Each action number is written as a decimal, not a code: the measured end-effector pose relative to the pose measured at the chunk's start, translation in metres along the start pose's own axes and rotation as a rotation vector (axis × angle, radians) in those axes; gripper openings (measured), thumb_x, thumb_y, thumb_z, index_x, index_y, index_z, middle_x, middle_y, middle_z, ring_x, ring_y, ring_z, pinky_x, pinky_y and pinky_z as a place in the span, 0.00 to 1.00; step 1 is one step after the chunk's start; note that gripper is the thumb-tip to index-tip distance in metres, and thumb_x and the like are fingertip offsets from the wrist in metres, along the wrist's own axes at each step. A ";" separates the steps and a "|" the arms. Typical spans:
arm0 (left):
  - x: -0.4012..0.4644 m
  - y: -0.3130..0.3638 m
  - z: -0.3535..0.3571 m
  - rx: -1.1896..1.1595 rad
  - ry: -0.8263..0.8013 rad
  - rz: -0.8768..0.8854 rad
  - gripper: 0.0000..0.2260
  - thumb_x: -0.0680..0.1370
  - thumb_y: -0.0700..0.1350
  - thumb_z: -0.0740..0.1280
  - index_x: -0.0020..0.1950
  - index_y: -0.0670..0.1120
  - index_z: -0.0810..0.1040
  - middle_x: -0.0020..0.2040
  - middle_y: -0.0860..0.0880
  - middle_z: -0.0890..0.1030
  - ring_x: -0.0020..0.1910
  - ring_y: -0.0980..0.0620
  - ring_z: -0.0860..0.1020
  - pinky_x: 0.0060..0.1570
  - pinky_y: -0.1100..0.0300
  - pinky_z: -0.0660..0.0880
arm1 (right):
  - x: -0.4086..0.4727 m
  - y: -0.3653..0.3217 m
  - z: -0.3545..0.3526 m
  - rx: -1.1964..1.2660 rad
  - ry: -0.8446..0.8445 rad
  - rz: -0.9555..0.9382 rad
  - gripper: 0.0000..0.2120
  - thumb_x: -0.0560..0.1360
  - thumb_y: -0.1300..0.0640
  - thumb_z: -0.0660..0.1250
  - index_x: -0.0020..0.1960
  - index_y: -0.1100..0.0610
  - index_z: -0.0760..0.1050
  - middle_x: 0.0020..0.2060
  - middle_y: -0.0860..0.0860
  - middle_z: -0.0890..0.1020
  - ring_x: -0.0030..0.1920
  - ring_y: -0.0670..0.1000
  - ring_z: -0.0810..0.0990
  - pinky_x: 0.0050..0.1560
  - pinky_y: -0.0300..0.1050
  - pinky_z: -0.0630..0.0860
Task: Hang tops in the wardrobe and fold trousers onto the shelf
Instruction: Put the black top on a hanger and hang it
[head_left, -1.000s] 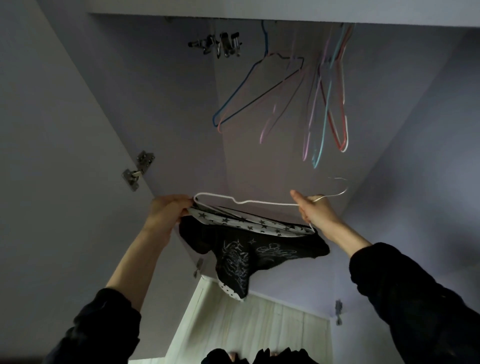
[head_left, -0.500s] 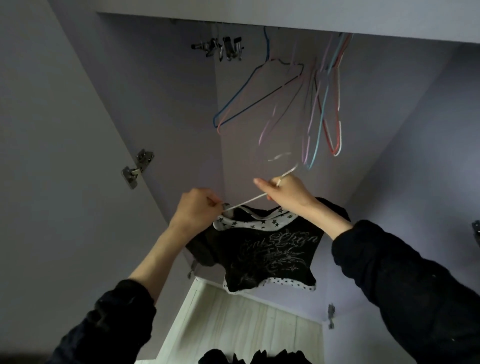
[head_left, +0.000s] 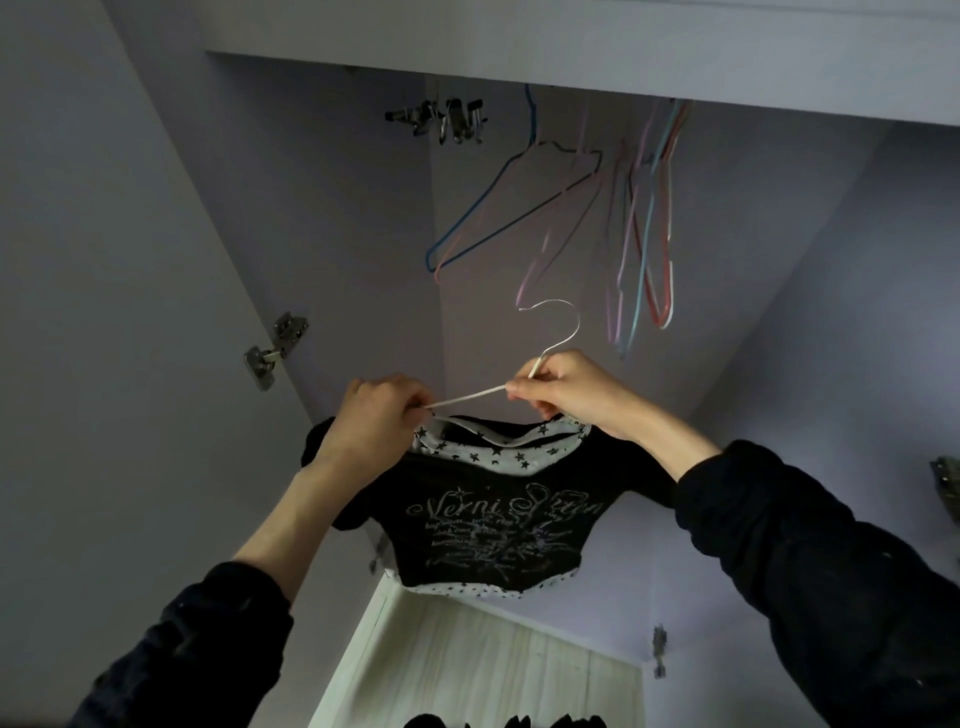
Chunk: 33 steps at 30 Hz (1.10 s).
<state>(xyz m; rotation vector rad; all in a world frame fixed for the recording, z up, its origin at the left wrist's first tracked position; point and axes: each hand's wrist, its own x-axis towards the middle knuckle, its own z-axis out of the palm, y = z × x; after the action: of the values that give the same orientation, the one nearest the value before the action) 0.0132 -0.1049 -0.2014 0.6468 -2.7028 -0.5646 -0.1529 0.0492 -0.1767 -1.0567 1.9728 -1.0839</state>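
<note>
Both hands hold the white hanger (head_left: 550, 343) with the black top (head_left: 488, 519): left hand (head_left: 379, 415) grips its arm, right hand (head_left: 566, 389) pinches its neck. Open space above; colored hangers (head_left: 644, 234) hang higher.

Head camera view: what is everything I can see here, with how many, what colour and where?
top: one, black with pale lettering and star-print trim, on the held hanger, centre.
white hanger: one, white wire, held below the others, hook free and pointing up.
empty hangers: several, exact count unclear; blue, pink, red, light blue; hanging at the top of the wardrobe.
clips: a small metal cluster, upper left inside.
hinges: one on the left door, others partly seen on the right; metal.
wardrobe: one, pale lilac walls, doors open.
floor: pale wood planks, below.
left hand: grips the hanger's shoulder and collar.
right hand: pinches the hanger's neck.
</note>
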 end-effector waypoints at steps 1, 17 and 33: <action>0.001 0.000 -0.001 -0.013 0.016 0.001 0.04 0.75 0.37 0.67 0.46 0.41 0.81 0.44 0.47 0.80 0.43 0.45 0.78 0.48 0.56 0.68 | -0.002 0.003 -0.002 -0.025 0.004 -0.012 0.04 0.75 0.58 0.68 0.42 0.55 0.78 0.33 0.48 0.77 0.34 0.45 0.75 0.43 0.38 0.74; -0.013 -0.023 -0.012 0.009 0.132 -0.122 0.04 0.75 0.37 0.68 0.43 0.41 0.83 0.40 0.47 0.77 0.40 0.44 0.77 0.41 0.57 0.71 | -0.003 0.069 0.016 -0.464 0.141 0.222 0.08 0.75 0.57 0.69 0.52 0.58 0.81 0.46 0.53 0.83 0.48 0.52 0.81 0.54 0.46 0.77; -0.028 -0.039 -0.015 -0.061 0.185 -0.217 0.05 0.75 0.35 0.67 0.43 0.40 0.83 0.39 0.48 0.76 0.38 0.50 0.73 0.40 0.59 0.66 | -0.002 0.087 -0.006 -0.555 -0.063 0.187 0.17 0.79 0.57 0.57 0.65 0.47 0.74 0.66 0.46 0.75 0.67 0.50 0.71 0.70 0.52 0.64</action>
<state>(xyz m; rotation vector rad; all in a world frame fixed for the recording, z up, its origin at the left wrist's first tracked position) 0.0567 -0.1284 -0.2107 0.9338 -2.4508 -0.6041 -0.1863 0.0821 -0.2498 -1.1289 2.3273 -0.3990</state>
